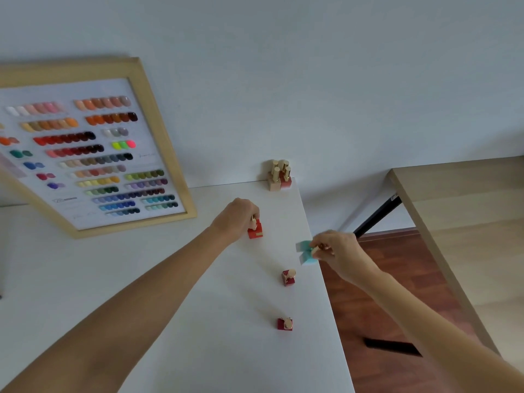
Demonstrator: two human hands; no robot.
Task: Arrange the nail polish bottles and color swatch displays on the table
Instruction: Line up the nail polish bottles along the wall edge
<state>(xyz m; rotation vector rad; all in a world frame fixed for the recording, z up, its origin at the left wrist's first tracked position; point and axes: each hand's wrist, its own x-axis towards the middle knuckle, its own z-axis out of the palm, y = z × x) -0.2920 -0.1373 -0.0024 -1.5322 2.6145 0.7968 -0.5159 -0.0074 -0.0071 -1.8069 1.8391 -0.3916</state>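
1. The left hand (236,218) has its fingers (253,219) clamped on the gold cap of a red bottle (255,231) standing on the white tabletop (198,321).
2. The right hand (338,252) pinches the caps of two turquoise bottles (304,252) at the tabletop's right edge, fingers closed on them.
3. Two dark red bottles (288,277) (285,324) stand apart, nearer the person.
4. A cluster of nude and pink bottles (279,177) sits at the far corner.
5. A framed swatch display (93,154) leans against the wall at left.
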